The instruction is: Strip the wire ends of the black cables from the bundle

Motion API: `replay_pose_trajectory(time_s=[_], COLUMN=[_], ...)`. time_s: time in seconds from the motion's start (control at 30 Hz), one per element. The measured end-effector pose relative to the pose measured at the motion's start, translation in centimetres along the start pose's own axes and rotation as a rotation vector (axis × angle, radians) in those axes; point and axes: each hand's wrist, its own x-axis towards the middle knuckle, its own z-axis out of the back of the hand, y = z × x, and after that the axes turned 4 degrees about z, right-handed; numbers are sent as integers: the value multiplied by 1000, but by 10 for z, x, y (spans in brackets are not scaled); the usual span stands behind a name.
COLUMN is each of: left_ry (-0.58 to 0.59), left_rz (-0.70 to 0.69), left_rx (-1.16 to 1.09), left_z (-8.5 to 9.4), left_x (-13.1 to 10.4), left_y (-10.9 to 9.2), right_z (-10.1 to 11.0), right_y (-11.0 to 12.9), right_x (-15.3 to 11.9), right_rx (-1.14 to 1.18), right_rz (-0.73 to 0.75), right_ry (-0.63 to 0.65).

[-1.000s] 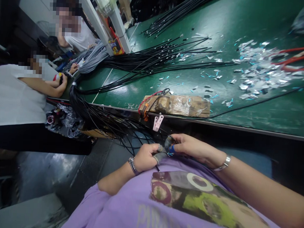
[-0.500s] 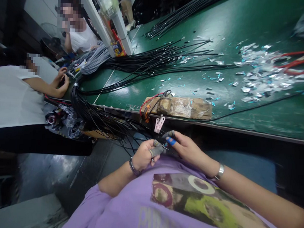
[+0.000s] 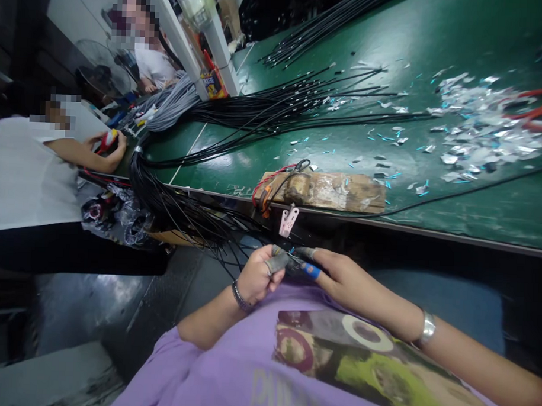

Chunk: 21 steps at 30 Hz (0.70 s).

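In front of my belly, below the table edge, my two hands meet at the end of a cable. My left hand (image 3: 260, 275), with grey finger covers on thumb and forefinger, is closed on it. Small blue and pale wire ends (image 3: 291, 251) stick up between the hands; most of the cable is hidden by the fingers. My right hand (image 3: 333, 269), with grey covers and blue tape on one finger, pinches at the same spot from the right. A pink clip (image 3: 289, 221) hangs from the table edge just above the hands.
A worn wooden block (image 3: 342, 192) lies along the edge of the green table (image 3: 431, 208). Black cables (image 3: 238, 116) spread over the table, with foil scraps (image 3: 482, 139) and orange-handled scissors (image 3: 541, 112) to the right. Two co-workers stand at left; one holds a red-and-yellow object (image 3: 108, 141).
My right hand has shifted slightly right and down, and its wrist has moved right. My left hand stays nearly in place. The near co-worker now holds a red-and-yellow object.
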Motion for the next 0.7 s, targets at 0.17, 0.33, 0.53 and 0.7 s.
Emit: replay_pose_trajectory(time_s=[0.17,0.33,0.53,0.7], left_ry=[4,28,79,73], left_rz=[-11,33,137,133], left_rx=[20,-29,-138,-166], left_z=[0,0,3,4], left_x=[-1,0,3,2], left_y=[1,-1,-4,-1], right_z=[-1,-2,-3,-3], right_y=[2,8,12,11], right_x=[3,5,7,6], right_rx=[-48,-147,-232,-275], right_rz=[-33,-41,-40,-5], right_ry=[20,28,25,21])
